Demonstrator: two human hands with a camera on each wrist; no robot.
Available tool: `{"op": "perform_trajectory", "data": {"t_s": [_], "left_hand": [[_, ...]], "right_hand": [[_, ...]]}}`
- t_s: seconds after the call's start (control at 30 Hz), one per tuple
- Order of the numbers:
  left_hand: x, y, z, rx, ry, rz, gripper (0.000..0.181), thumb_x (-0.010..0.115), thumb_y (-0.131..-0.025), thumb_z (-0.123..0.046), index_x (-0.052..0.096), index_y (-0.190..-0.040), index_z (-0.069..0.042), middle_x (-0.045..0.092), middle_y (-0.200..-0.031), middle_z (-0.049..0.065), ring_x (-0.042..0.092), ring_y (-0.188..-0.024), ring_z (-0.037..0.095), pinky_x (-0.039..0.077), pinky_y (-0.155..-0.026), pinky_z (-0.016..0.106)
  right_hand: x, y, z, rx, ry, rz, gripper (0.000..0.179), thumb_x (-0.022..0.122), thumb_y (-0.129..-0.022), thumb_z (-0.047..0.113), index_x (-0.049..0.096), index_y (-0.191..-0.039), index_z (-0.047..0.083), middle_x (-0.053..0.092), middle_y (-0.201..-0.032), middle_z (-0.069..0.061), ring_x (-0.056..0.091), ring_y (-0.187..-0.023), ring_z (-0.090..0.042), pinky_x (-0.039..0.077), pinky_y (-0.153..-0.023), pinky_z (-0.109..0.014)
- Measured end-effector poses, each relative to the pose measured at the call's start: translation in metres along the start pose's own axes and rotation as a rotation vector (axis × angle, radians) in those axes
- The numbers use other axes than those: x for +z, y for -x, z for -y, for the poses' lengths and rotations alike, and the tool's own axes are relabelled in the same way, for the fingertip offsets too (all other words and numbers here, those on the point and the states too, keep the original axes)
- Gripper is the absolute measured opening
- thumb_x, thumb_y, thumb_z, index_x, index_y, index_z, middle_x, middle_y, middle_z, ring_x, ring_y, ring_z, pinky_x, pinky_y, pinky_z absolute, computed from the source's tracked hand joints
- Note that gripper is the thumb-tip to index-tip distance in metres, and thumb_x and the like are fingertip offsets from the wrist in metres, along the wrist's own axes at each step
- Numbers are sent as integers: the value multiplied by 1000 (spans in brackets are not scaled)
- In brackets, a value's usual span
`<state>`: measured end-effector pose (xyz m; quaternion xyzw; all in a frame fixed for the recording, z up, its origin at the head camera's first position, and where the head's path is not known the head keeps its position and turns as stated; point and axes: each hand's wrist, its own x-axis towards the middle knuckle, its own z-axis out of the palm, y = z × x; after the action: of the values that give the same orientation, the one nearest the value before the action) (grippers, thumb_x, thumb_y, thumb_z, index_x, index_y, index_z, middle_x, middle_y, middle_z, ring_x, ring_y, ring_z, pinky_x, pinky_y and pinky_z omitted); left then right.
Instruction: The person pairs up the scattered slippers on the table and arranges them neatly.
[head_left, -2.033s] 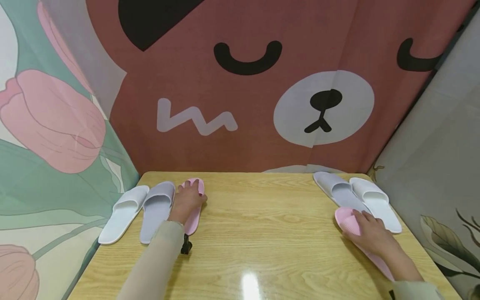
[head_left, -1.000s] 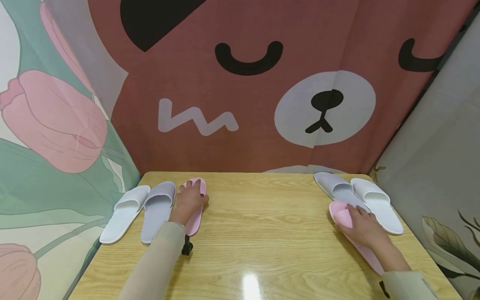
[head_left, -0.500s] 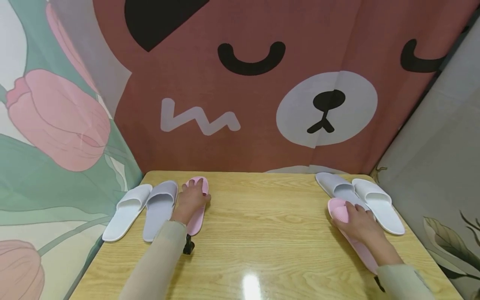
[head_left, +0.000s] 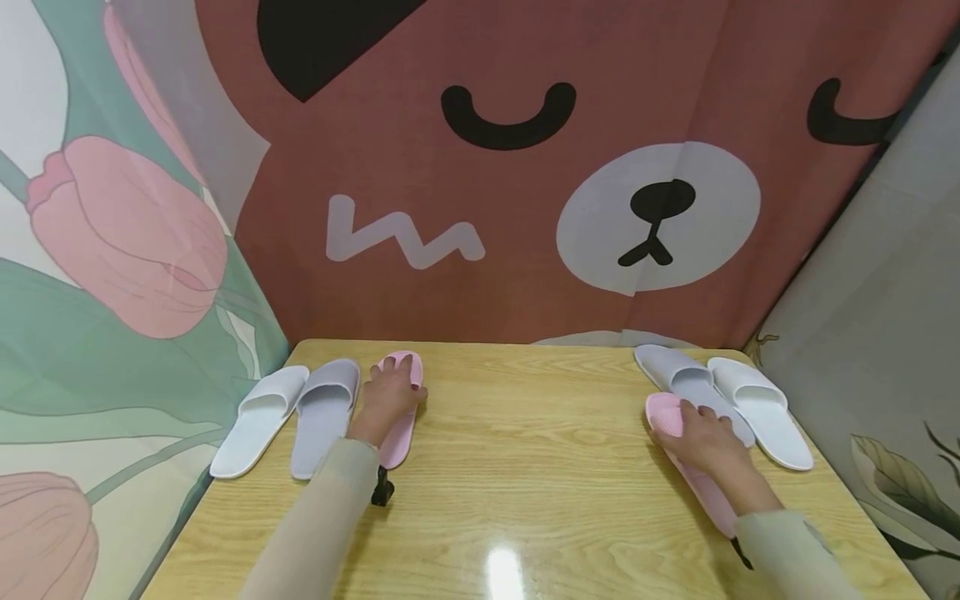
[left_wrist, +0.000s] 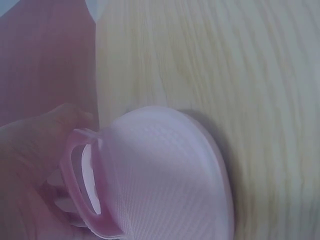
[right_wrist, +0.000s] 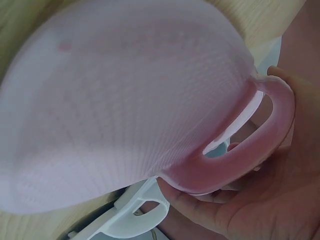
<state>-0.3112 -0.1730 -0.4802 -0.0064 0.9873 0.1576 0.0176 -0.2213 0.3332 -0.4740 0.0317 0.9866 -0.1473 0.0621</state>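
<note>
On the left, my left hand (head_left: 392, 396) lies over the strap of a pink slipper (head_left: 399, 440), thumb on its right side and fingers across the top. The left wrist view shows this pink slipper's sole (left_wrist: 175, 175) against the wood. My right hand (head_left: 708, 442) grips another pink slipper (head_left: 708, 496) by its strap, its toe pointing away and leftward. Seen from the right wrist, the sole of that slipper (right_wrist: 115, 110) is tilted, with the thumb and fingers either side of the strap. It sits just left of a grey-lilac slipper (head_left: 693, 387).
A white slipper (head_left: 258, 425) and a grey-lilac slipper (head_left: 324, 425) lie left of my left hand. Another white slipper (head_left: 765, 412) lies at the far right edge. The wooden table (head_left: 525, 450) meets a bear-print curtain (head_left: 517, 308) behind, with printed cloths on both sides.
My right hand has brought its pink slipper leftward and slightly farther away, uncovering more of the right grey-lilac slipper. My left hand stays on its slipper; the head view has shifted a little.
</note>
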Motion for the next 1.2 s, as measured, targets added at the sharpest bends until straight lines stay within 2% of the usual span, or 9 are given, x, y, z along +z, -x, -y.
{"op": "perform_trajectory", "data": {"t_s": [0.27, 0.5, 0.93, 1.2], "left_hand": [[2, 1, -6, -8, 8, -4, 82, 69, -90, -40, 34, -158, -10, 36, -153, 26, 34, -137, 52, 40, -103, 65], [4, 1, -10, -21, 6, 13, 81, 69, -90, -39, 33, -158, -11, 34, -154, 26, 32, -138, 52, 38, -104, 66], [6, 3, -18, -3, -3, -2, 82, 70, -89, -40, 35, -157, -12, 37, -153, 24, 35, -136, 50, 40, -103, 64], [10, 0, -21, 5, -3, 4, 82, 71, -90, -42, 35, -157, -12, 37, -154, 24, 35, -136, 50, 39, -104, 64]], "right_hand": [[4, -8, 10, -22, -11, 4, 96, 61, -92, 59, 30, -149, -11, 36, -137, -43, 36, -119, -65, 40, -88, -74], [4, -14, 20, -6, -12, 31, 99, 60, -92, 59, 25, -153, -9, 32, -143, -43, 32, -124, -67, 38, -93, -74], [10, -21, 40, -42, -31, 11, 88, 58, -94, 58, 30, -157, 3, 25, -155, -36, 29, -130, -68, 37, -94, -76], [13, -26, 52, -88, -1, -10, 81, 57, -96, 55, 33, -157, 8, 26, -154, -38, 30, -130, -69, 37, -96, -75]]}}
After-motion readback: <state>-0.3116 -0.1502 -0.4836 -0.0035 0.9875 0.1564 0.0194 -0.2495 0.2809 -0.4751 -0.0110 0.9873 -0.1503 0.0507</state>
